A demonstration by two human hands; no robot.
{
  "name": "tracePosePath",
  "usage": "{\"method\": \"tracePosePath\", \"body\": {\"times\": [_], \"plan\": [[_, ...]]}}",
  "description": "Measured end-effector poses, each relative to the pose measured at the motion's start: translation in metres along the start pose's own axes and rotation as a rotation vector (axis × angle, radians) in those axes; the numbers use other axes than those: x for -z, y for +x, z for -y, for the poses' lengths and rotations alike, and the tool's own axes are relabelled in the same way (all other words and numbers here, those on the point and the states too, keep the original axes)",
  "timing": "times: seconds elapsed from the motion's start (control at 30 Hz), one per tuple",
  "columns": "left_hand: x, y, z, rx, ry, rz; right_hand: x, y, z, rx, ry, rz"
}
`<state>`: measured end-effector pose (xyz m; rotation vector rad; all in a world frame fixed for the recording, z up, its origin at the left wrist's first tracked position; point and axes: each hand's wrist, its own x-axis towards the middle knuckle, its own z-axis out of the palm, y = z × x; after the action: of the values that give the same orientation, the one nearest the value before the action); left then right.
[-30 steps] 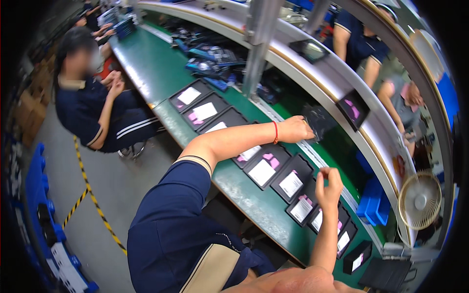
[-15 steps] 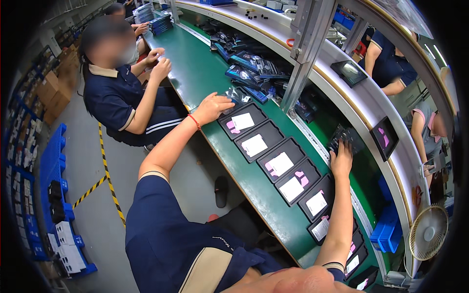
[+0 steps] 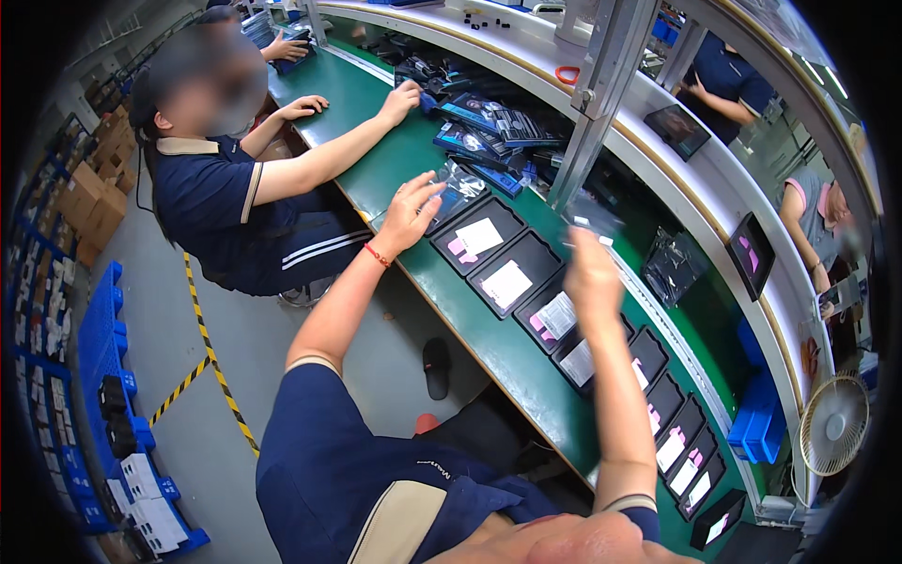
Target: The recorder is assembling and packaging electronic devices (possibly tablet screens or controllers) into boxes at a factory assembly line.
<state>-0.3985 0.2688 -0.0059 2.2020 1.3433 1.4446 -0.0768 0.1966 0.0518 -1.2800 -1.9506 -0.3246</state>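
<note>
L hand (image 3: pixel 410 216): fingers apart, nr clr bag (image 3: pixel 458 188) just past blk tray (image 3: pixel 510 224) | R hand (image 3: pixel 594 280): gripping blurred bag (image 3: pixel 598 216), R of tray | wht card (image 3: pixel 479 237) in tray

Our right hand (image 3: pixel 594 279) is showing blurred, and we are failing to tell whether it is gripping the smeared see-through packet (image 3: pixel 598 219) beyond it. Our right forearm (image 3: pixel 622 404) is hiding part of a black tray (image 3: pixel 566 369); print (image 3: pixel 559 315) on the white cards (image 3: pixel 508 285) is proving too small.
</note>
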Motion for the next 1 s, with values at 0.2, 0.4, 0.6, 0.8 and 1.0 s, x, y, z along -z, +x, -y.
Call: {"method": "tracePosePath", "body": {"times": [0.2,0.4,0.6,0.8,1.0], "plan": [[0.016,-0.008,-0.072,-0.028,-0.097,-0.143,-0.129,-0.002,0.084,0.074,-0.178,0.335],[0.053,-0.030,-0.091,-0.060,-0.040,-0.092,-0.120,0.010,0.132,-0.075,-0.266,0.813],[0.014,0.008,-0.129,-0.218,-0.160,-0.132,-0.105,0.003,0.119,-0.115,-0.192,0.832],[-0.039,0.039,-0.163,-0.365,-0.297,-0.017,-0.017,0.016,-0.008,-0.064,-0.023,0.131],[-0.135,0.069,-0.187,-0.531,-0.369,0.294,0.056,-0.020,-0.192,-0.679,-0.329,0.635]]}}
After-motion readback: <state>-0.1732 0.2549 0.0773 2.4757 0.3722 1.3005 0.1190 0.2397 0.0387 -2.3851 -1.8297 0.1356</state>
